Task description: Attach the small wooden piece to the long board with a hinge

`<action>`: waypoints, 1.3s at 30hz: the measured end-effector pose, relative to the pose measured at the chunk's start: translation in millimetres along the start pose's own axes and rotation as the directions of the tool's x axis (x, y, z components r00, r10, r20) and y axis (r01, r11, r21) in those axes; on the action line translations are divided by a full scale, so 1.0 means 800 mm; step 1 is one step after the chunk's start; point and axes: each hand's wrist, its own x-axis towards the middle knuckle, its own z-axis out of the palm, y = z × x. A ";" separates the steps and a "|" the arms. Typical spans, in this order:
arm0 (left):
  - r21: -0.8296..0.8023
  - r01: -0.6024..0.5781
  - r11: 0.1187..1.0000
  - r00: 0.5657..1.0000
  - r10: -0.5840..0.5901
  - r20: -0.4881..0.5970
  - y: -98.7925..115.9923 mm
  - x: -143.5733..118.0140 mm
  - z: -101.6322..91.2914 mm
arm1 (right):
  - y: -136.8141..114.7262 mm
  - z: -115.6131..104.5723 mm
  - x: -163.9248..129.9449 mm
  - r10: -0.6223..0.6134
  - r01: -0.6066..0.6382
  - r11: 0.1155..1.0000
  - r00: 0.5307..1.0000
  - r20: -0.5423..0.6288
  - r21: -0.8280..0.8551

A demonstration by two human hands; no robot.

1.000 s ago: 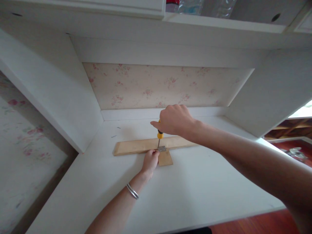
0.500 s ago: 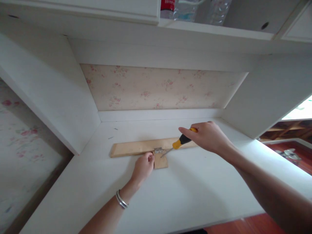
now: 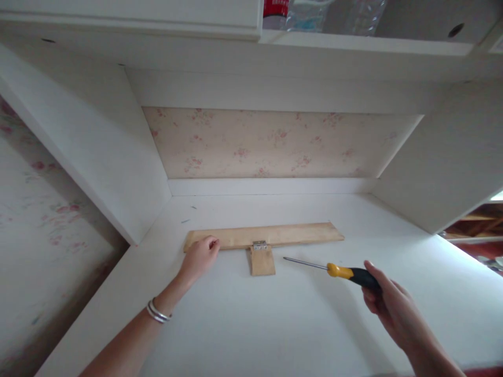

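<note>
— While right hand (image 3: 396, 309) grips screwdriver (image 3: 334, 270) right of block (image 3: 263, 263), where's hinge (image 3: 260, 245)?
— Across block and board (image 3: 291, 233). Left hand (image 3: 201, 255) curls at board's left end; can't tell if it holds anything.

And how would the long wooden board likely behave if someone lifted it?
The long wooden board would probably stay stiff, looking straight and flat. The small wooden piece might swing or drag along, since a metal hinge spans their joint.
</note>
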 end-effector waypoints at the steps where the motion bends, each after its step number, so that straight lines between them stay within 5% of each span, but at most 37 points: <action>1: 0.068 0.018 0.997 1.000 -0.017 -0.014 -0.012 0.007 -0.010 | 0.011 -0.003 0.000 0.026 -0.026 0.999 1.000 -0.012 0.032; 10: 0.541 0.208 0.815 0.969 -0.246 -0.001 -0.093 0.063 -0.066 | 0.049 0.006 0.009 0.098 -0.098 0.995 0.995 0.012 0.022; 16: 0.657 0.108 0.747 0.981 -0.189 0.053 -0.127 0.101 -0.069 | 0.052 0.018 0.003 0.093 -0.093 0.993 0.996 0.001 0.067; 24: 0.652 -0.020 0.758 0.966 -0.155 0.209 -0.154 0.120 -0.066 | 0.045 0.026 -0.011 0.116 -0.112 0.975 0.993 -0.012 0.193; 39: 0.540 0.060 0.840 0.966 -0.186 0.181 -0.163 0.126 -0.062 | 0.056 0.051 -0.023 0.085 -0.095 0.993 0.987 0.136 0.068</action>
